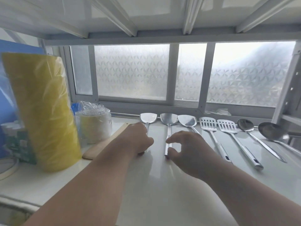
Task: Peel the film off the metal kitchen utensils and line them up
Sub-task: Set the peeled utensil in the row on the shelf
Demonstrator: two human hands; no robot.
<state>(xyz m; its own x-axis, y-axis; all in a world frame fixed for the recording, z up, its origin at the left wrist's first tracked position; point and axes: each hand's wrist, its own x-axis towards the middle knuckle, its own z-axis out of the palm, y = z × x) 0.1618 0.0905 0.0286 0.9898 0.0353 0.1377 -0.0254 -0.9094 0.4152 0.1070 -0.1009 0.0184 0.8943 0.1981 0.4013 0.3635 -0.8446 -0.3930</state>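
I count seven metal utensils on the white bench (162, 185): three solid turners, two slotted turners (209, 125) and two ladles (246, 125), their heads in a row beside the window sill (179, 106), all bright and mirror-like. My left hand (138, 138) curls over the handle of the leftmost turner (148, 118). My right hand (187, 147) pinches the handle of the second turner (168, 119) between thumb and forefinger. A wooden spatula (105, 141) and a wrapped yellow roll (44, 110) bound the left; bare bench lies nearer me.
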